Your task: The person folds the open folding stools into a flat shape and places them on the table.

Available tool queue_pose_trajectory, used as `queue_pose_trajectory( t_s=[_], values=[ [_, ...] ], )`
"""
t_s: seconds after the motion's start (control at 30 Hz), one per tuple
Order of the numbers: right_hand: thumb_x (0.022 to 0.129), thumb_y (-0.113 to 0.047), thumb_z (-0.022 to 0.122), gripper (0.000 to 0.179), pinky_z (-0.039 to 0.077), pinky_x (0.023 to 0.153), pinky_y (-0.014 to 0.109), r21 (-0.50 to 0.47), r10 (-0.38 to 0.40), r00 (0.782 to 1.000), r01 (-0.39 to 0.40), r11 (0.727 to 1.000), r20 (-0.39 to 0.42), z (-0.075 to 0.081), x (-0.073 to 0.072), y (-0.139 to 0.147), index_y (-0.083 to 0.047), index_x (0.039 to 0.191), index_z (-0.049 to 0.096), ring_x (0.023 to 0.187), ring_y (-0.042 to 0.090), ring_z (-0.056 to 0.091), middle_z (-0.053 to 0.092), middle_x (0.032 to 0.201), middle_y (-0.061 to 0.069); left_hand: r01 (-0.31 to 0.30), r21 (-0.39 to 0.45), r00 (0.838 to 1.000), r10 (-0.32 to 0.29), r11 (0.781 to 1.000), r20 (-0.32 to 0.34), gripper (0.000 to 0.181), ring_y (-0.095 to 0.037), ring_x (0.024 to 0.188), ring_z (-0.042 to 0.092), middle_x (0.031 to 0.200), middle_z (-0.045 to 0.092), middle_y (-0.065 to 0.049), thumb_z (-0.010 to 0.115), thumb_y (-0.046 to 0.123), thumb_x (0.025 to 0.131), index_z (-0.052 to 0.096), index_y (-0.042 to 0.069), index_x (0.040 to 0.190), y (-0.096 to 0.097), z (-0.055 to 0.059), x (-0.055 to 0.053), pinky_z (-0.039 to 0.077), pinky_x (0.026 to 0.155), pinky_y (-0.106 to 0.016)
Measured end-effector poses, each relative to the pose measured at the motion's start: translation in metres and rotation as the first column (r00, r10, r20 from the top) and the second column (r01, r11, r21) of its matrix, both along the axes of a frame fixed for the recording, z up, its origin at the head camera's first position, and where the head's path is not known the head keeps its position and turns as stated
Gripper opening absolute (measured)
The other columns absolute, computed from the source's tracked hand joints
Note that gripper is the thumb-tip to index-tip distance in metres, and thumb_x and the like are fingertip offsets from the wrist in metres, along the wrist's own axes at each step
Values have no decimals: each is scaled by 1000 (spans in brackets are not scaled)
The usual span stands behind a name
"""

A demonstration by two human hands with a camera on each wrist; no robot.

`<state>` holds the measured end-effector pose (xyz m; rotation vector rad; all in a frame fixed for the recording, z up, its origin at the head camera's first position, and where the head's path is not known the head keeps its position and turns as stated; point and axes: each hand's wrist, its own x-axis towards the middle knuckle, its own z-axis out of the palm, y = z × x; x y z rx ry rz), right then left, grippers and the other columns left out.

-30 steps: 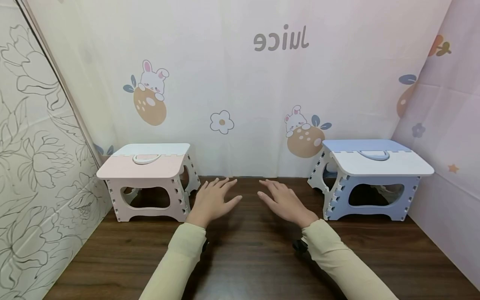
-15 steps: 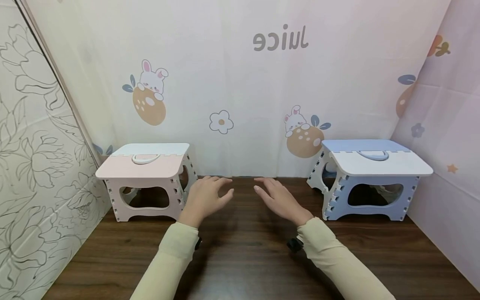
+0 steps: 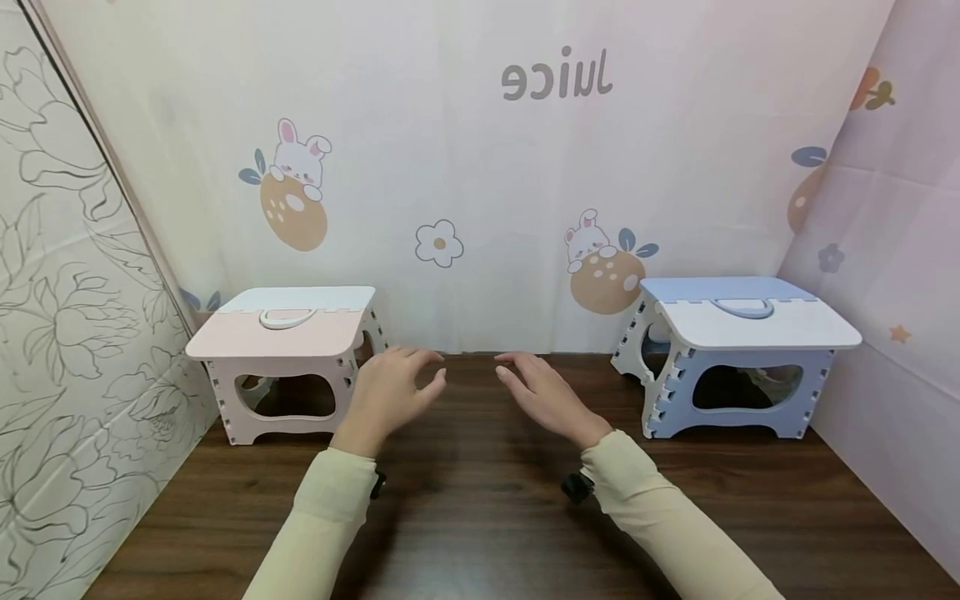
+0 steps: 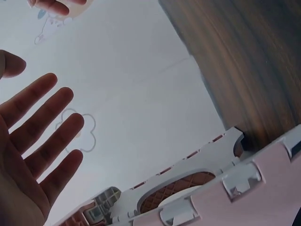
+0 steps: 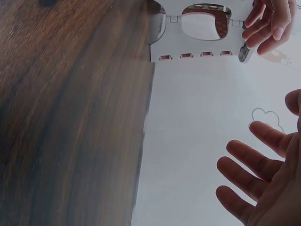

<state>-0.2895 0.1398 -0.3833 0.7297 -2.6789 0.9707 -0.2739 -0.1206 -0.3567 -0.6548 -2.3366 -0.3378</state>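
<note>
My left hand (image 3: pixel 390 389) hovers over the wooden table, fingers relaxed and apart from the thumb, holding nothing. It is nearest the pink folding stool (image 3: pixel 279 398), whose right front leg edge it partly covers in the head view. Facing it across a gap is my right hand (image 3: pixel 550 396), also loosely extended with nothing in it. The blue and white folding stool (image 3: pixel 757 333) stands farther right, apart from that hand. In the left wrist view the spread fingers (image 4: pixel 44 127) show beside the pink stool's edge; the right wrist view shows the other hand's fingers (image 5: pixel 249 169).
Both stools stand unfolded on the dark wooden table (image 3: pixel 480 517), one at each side. Behind them hangs a white printed curtain (image 3: pixel 480 167). A floral-line curtain (image 3: pixel 67 350) borders the left side, and a pale curtain (image 3: pixel 892 275) the right.
My left hand has moved left and a little nearer to me, now overlapping the pink stool in view. The right hand has shifted slightly left. The head view has turned a touch.
</note>
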Motion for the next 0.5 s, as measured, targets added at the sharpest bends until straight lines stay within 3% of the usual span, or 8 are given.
queue_pose_trajectory(
  t_s=[0.5],
  values=[
    [108, -43, 41, 48, 46, 96, 42, -55, 39, 999, -39, 998, 9, 2, -1, -17, -10, 138, 56, 116, 17, 55, 59, 129, 3, 114, 69, 985, -104, 991, -139, 15, -20, 79, 61, 89, 73, 0, 64, 25, 91, 75, 16, 93, -24, 13, 9, 52, 64, -36]
  ],
)
